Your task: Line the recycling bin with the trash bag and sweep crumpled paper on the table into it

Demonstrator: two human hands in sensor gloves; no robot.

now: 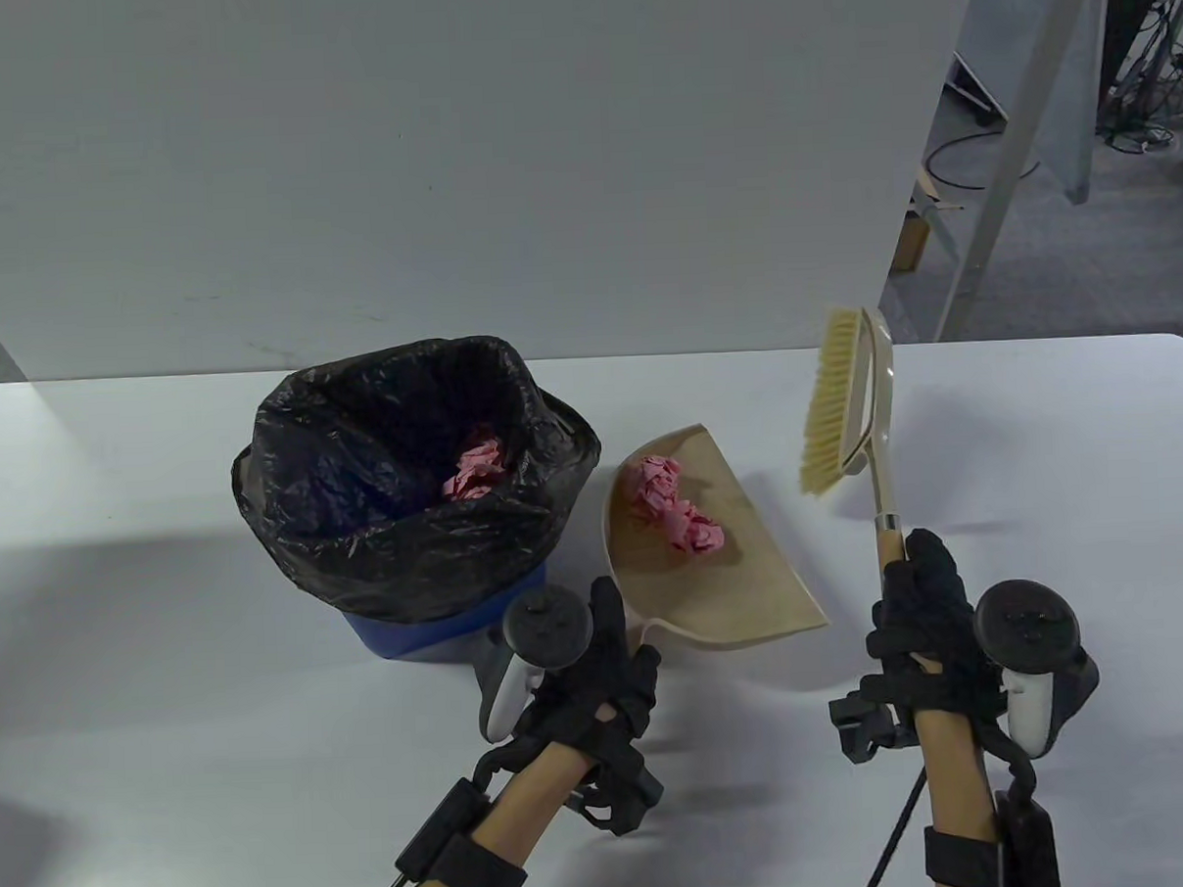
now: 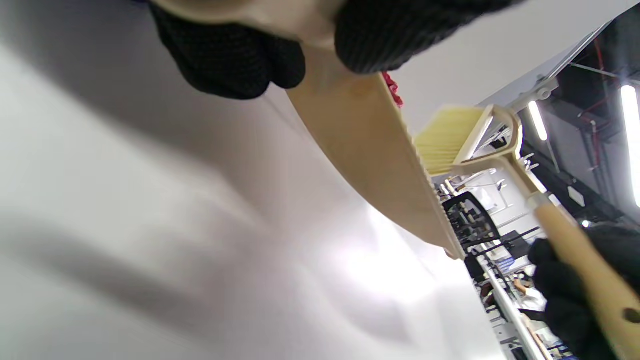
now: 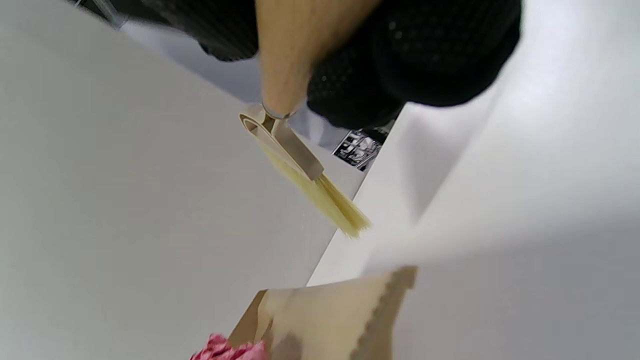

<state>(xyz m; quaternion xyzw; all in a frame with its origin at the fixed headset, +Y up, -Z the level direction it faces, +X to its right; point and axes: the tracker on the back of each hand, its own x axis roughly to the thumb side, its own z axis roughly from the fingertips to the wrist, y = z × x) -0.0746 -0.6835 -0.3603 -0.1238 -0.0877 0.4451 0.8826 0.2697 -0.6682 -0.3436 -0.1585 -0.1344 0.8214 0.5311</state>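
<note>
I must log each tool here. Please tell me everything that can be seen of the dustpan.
The dustpan is beige, apparently plastic, with a curved back wall, a flat straight front edge and a toothed side edge in the wrist views. The left hand grips its short handle, holding it tilted beside the bag-lined bin. Crumpled pink paper lies inside it. The brush is apart, to its right.

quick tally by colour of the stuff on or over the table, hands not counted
pink: 2 (paper in bag, paper in dustpan)
beige: 2 (dustpan, brush)
black: 1 (trash bag)
blue: 1 (bin)
total: 6
</note>
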